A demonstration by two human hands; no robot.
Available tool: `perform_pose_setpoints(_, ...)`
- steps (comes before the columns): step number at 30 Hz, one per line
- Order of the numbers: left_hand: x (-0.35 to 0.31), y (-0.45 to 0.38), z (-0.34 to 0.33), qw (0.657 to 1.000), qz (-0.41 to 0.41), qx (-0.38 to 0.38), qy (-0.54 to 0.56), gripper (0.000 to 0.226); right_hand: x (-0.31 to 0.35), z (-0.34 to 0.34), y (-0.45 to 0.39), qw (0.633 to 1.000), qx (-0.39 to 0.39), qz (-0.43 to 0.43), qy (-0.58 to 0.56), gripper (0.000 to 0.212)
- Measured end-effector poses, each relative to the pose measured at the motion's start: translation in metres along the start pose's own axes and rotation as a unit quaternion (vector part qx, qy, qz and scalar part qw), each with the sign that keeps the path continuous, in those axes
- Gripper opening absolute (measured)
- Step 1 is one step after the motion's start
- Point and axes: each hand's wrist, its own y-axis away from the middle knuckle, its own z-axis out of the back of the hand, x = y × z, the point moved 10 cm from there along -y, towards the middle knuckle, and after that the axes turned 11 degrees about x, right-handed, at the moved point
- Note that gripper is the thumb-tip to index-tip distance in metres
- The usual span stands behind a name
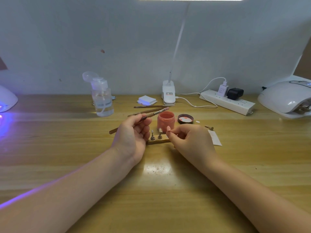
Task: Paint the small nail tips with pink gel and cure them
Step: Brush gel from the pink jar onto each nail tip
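Left hand [133,132] palm up, fingers curled round a gel brush [151,115]; bristle end points up-right, over the rim of the pink gel jar [165,121]. Right hand [188,137] pinches a small nail tip [168,128] between thumb and forefinger, just in front of the jar. Between the hands: a gold holder strip [158,141] on the wooden desk [151,190] with two stands [156,135] upright on it; whether they carry tips, can't tell. Jar is open, its lid [185,118] lies upturned just to its right. Two more brushes [149,108] lie behind the jar. Farther back: pump bottle [102,98], stack of white pads [146,100], clip lamp [168,95], power strip [227,102]. Curing lamp [286,98] far right, another glowing violet at the left edge [6,100].
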Motion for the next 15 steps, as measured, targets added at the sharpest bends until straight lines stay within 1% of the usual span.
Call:
perform_pose_setpoints(4,0.001,0.000,0.001,1.000,0.003,0.000,0.012,0.020,-0.004,0.000,-0.002,0.998,-0.006,-0.025,0.061,0.021)
perform_pose_setpoints(10,0.004,0.002,-0.003,1.000,0.005,0.010,0.001,0.022,-0.004,-0.008,-0.004,0.989,0.033,-0.041,0.137,0.024)
perform_pose_setpoints(13,0.003,0.003,-0.003,1.000,0.003,0.011,0.003,0.022,0.003,-0.007,0.001,0.983,0.023,-0.019,0.181,0.028)
perform_pose_setpoints(15,0.003,0.003,-0.004,1.000,0.002,0.013,0.004,0.022,0.011,-0.006,0.005,0.982,0.008,0.005,0.187,0.027)
